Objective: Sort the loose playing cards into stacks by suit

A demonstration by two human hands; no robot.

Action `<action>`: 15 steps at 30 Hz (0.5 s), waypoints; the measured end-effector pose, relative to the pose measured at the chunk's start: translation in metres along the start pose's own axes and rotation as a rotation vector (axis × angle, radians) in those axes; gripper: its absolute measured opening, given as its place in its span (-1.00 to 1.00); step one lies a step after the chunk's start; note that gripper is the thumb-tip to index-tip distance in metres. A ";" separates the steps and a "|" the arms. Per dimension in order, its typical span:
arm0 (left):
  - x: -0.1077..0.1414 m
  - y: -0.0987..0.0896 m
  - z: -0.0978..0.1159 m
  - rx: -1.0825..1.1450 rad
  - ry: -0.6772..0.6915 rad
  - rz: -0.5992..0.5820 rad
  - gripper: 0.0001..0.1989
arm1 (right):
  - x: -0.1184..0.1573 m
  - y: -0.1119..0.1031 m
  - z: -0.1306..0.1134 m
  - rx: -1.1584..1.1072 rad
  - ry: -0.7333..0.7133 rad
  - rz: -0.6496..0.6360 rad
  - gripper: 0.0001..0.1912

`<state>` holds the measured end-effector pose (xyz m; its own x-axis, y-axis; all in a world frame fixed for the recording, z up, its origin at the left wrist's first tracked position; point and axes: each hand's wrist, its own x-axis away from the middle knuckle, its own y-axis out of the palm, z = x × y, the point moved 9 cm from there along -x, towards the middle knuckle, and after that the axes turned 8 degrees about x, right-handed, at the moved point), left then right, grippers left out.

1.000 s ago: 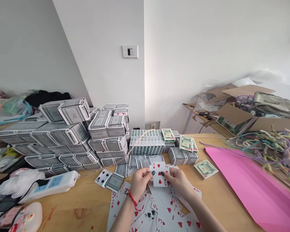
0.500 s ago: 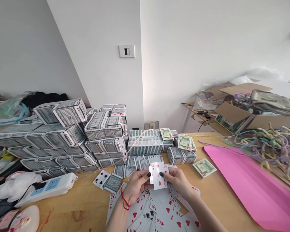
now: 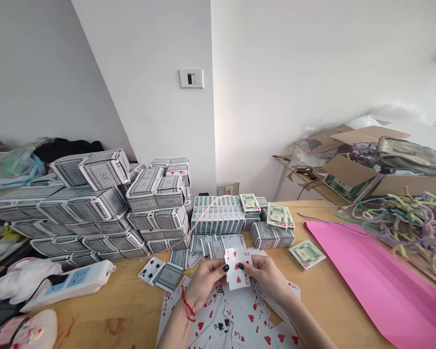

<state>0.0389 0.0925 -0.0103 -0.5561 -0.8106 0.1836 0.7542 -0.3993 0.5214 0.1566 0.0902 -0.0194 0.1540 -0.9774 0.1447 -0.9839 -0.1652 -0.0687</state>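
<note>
Between both hands, a three of hearts playing card [image 3: 237, 277] faces up, with at least one more card overlapping it. My left hand [image 3: 206, 281] pinches the left edge, thumb on top. At the right edge my right hand [image 3: 265, 274] pinches likewise with its thumb over the face. Below them a loose spread of playing cards [image 3: 240, 315], mostly hearts, covers the wooden table [image 3: 105, 310]. Just beyond the hands lie face-down cards [image 3: 218, 248] with patterned backs. A black-suited card [image 3: 150, 270] rests face up to their left.
Stacked blocks built of playing cards [image 3: 83, 206] fill the back left. Card boxes [image 3: 218, 218] stand at the back middle, and one green card box [image 3: 307, 253] lies to the right. A power strip [image 3: 76, 283], pink paper [image 3: 370, 276] and fuzzy coloured stems [image 3: 396, 223] surround the work area.
The held cards have slid closer together, so the left card sticks out less. They sit slightly lower, and both hands remain pinched on their edges.
</note>
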 end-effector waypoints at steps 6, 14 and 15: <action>-0.003 -0.004 -0.002 -0.054 -0.002 0.085 -0.63 | 0.000 0.002 0.000 0.037 -0.009 -0.016 -0.64; -0.006 -0.025 -0.003 -0.221 0.102 0.314 -0.67 | 0.001 0.001 -0.005 0.124 0.001 0.040 -0.59; -0.006 -0.027 -0.002 -0.251 0.117 0.337 -0.67 | 0.001 0.001 -0.006 0.142 -0.001 0.051 -0.57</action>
<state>0.0228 0.1071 -0.0270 -0.2317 -0.9508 0.2057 0.9563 -0.1839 0.2274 0.1552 0.0897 -0.0134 0.1045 -0.9852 0.1362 -0.9676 -0.1323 -0.2149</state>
